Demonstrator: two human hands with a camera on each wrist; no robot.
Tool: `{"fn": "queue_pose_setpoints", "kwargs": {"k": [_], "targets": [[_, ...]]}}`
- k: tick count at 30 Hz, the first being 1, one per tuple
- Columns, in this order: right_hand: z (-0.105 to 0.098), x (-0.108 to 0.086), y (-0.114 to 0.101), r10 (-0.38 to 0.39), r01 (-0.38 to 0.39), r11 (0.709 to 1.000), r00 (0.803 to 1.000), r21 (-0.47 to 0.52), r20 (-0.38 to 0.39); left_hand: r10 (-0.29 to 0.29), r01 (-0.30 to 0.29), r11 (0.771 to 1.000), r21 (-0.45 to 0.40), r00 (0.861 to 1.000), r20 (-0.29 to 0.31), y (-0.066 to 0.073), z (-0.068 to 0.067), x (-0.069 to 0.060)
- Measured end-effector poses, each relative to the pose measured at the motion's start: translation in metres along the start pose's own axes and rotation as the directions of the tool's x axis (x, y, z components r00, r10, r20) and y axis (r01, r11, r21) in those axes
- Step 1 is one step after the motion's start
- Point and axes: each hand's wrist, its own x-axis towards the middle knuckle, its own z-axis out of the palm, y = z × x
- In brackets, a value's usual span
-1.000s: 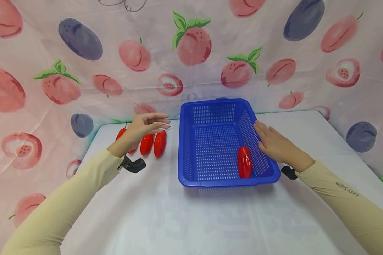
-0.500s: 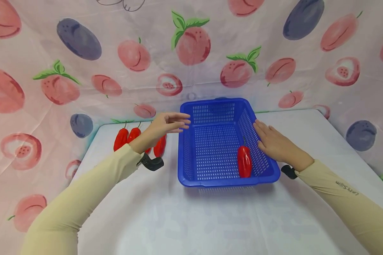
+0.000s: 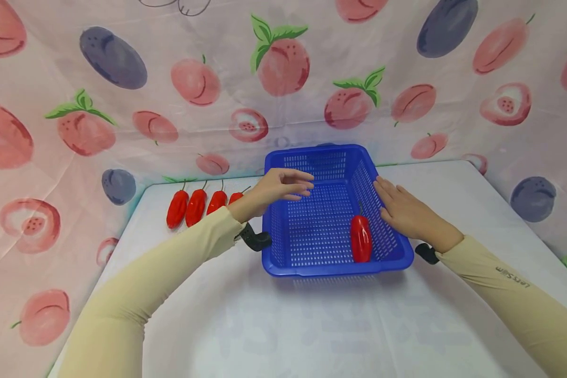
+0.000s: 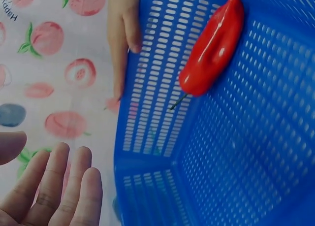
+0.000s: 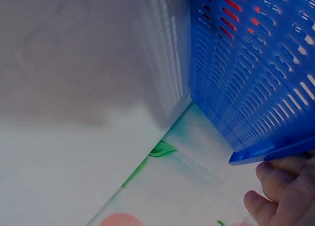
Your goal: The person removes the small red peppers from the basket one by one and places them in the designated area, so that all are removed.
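A blue plastic basket (image 3: 331, 271) with slotted walls stands on the white table. One glossy red pepper (image 3: 361, 239) lies inside by its right wall; the left wrist view shows the same pepper (image 4: 212, 48) with its thin dark stem. My left hand (image 3: 280, 190) hovers over the basket's left part, fingers extended and loosely spread, holding nothing. Straight fingers of my right hand (image 3: 406, 212) rest along the right rim. In the right wrist view, that hand (image 5: 285, 191) touches the rim from outside.
Several red peppers (image 3: 177, 209) lie in a row on the table, left of the basket; my left forearm partly covers some. A fruit-printed cloth (image 3: 245, 63) rises behind the table (image 3: 312, 325). Each wrist wears a black strap-on device (image 3: 255, 239).
My left hand has moved right, from above the row of peppers to over the basket, uncovering peppers on the left. My right hand has stayed at the rim.
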Motion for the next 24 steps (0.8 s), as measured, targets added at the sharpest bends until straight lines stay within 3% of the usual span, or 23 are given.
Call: {"fn": "queue_pose_setpoints", "kwargs": {"k": [12,24], "targets": [[0.002,0.0,0.0,-0.002,0.002,1.0,1.0,-0.002,-0.024,-0.08,0.074,0.993,0.089,0.995,0.061,-0.012,0.037,0.026],[0.001,0.0,0.0,-0.001,0.001,1.0,1.0,0.003,-0.012,-0.105,0.08,0.98,0.183,0.986,0.129,-0.028,0.064,0.052]]}}
